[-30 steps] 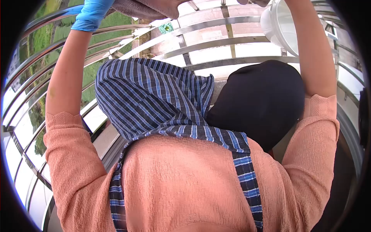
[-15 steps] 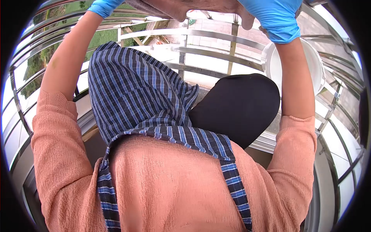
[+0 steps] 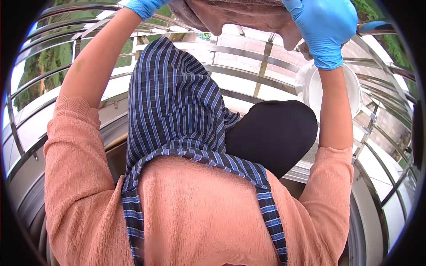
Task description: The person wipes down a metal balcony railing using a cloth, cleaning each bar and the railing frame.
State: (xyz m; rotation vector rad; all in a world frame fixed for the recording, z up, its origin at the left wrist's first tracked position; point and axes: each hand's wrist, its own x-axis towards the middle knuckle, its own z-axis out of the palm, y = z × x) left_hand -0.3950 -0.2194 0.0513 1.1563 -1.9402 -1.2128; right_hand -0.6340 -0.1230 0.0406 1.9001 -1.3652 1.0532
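A brownish-grey cloth (image 3: 242, 15) hangs between my hands at the top of the view. My right hand (image 3: 324, 29), in a blue glove, is closed on the cloth's right end, beside the metal top rail (image 3: 377, 28). Only the cuff and wrist side of my left hand (image 3: 146, 6), also gloved in blue, shows at the top edge, near the cloth's left end. Its fingers are out of view. Behind my right forearm is a white bucket (image 3: 353, 91), partly hidden by the arm.
Metal railings (image 3: 248, 52) curve around the front and both sides. My knee in black cloth (image 3: 275, 133) and a blue striped apron (image 3: 173, 97) fill the middle. Paving (image 3: 284, 60) and green plants (image 3: 66, 55) lie beyond the bars.
My right hand and the cloth have come lower in the view and a little to the right. More of the cloth, the right glove and the top rail shows.
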